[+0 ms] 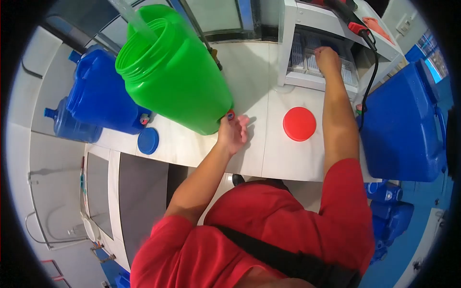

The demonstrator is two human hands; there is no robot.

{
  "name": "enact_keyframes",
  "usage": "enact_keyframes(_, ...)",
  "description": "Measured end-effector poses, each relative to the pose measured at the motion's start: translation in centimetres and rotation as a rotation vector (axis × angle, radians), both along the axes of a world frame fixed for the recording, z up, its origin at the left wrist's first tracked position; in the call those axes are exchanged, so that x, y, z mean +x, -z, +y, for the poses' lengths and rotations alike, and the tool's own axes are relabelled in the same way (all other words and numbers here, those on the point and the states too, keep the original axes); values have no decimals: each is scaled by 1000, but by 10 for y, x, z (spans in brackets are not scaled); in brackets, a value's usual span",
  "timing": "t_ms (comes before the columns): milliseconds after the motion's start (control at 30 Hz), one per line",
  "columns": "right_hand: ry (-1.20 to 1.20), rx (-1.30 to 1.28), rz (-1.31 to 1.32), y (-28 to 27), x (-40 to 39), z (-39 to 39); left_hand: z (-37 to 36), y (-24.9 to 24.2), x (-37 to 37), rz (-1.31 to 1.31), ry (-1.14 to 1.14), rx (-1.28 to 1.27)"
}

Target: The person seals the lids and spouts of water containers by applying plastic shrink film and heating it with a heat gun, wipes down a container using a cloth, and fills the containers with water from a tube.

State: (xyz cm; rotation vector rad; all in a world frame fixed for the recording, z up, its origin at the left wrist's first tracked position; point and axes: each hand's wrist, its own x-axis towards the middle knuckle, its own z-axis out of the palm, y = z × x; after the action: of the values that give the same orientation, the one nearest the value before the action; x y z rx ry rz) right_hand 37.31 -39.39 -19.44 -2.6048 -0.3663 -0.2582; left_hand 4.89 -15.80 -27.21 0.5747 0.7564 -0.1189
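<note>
A tall green container [180, 81] stands tilted in view, its wide mouth uncapped and a clear tube [135, 21] entering it. Low on its side is a small red fitting with a blue centre [230, 115]. My left hand [233, 135] is at this fitting, thumb against it, the other fingers apart and holding nothing. My right hand [328, 61] reaches into the white cabinet [314, 82], over its clear compartments [313, 57]. Its fingers are pressed together; whatever they hold is too small to name. A round red lid [299, 124] lies on the counter between my arms.
A blue container [103, 93] and a blue lid [148, 140] are at the left, with a clear blue bottle [74, 124] behind. Another blue container [403, 125] stands right. A black cable [374, 72] hangs beside the cabinet. The white counter [249, 158] ends before my body.
</note>
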Motion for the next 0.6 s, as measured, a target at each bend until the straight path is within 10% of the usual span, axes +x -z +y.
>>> enact_keyframes(133, 4, -656, -138, 14, 12, -4, -9, -20, -38, 1, 224, 90)
enact_keyframes(333, 217, -290, -251, -8, -23, -1, -3, -50, -61, -228, 606, 504)
enact_keyframes(467, -114, 101, -419, -49, -128, 5, 12, -72, -49, -561, 564, 880)
enact_keyframes(600, -446, -45, -573, -77, -268, 51, 10, -101, -29, -744, 386, 950)
